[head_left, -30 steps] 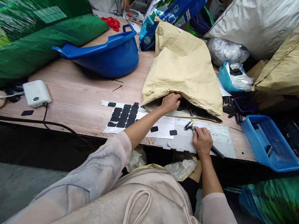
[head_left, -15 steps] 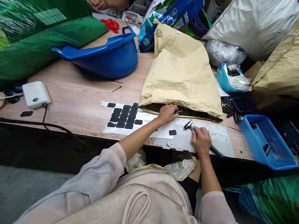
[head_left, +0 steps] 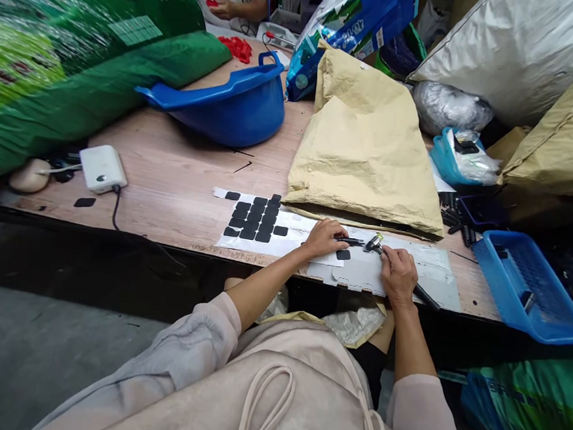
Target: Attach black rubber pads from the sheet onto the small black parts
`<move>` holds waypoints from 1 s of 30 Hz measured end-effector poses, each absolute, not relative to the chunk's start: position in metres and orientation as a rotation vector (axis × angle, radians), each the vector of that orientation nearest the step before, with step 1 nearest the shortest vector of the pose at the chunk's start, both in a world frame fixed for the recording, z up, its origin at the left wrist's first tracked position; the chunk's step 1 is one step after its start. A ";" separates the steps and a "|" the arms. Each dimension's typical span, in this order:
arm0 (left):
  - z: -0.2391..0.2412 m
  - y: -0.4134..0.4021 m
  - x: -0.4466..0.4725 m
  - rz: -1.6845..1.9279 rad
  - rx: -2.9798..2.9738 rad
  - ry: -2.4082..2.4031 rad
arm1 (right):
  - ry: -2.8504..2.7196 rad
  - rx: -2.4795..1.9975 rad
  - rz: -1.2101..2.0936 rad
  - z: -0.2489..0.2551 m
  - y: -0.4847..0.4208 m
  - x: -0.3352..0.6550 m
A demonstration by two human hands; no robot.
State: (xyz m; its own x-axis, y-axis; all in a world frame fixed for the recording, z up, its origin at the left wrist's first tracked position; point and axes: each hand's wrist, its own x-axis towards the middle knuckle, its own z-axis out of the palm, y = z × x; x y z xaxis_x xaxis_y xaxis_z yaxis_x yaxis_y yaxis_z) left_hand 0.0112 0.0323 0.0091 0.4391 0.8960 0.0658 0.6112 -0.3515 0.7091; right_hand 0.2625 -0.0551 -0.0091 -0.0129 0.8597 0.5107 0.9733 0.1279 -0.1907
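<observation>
My left hand (head_left: 325, 238) is closed on thin black strip-like pieces (head_left: 350, 240) just in front of a tan paper sack (head_left: 368, 142). The sack lies on the table, its dark mouth facing me. In my right hand (head_left: 398, 274) is a small hammer (head_left: 427, 296); its metal head (head_left: 374, 242) is close to the tips of the black pieces, and its black handle sticks out beyond my palm. Under both hands lies a pale board (head_left: 442, 275). Left of them, a white sheet (head_left: 284, 245) bears rows of black rounded patches (head_left: 252, 222), with one loose patch (head_left: 343, 254) near my left wrist.
A blue basin (head_left: 225, 109) stands behind on the left, near a big green bag (head_left: 128, 81). A white power adapter (head_left: 102, 168) with a cable sits at left. A blue basket (head_left: 533, 290) is at right. Across the table, a person's hand (head_left: 224, 9) holds something red.
My left hand has come away from the sack's mouth toward me, with black pieces now showing in its fingers. The whole scene has shifted slightly right as my head turned.
</observation>
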 end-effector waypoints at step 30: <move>0.009 0.031 0.013 0.654 2.054 1.247 | -1.857 -1.576 -0.123 0.022 -0.063 0.203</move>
State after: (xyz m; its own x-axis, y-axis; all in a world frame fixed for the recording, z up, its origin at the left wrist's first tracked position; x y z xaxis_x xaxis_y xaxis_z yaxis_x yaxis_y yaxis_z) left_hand 0.0132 0.0308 0.0088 0.4263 0.9006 0.0849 0.5820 -0.3449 0.7364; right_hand 0.2030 -0.0631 0.0218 -0.0271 0.8351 0.5494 0.9001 0.2595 -0.3501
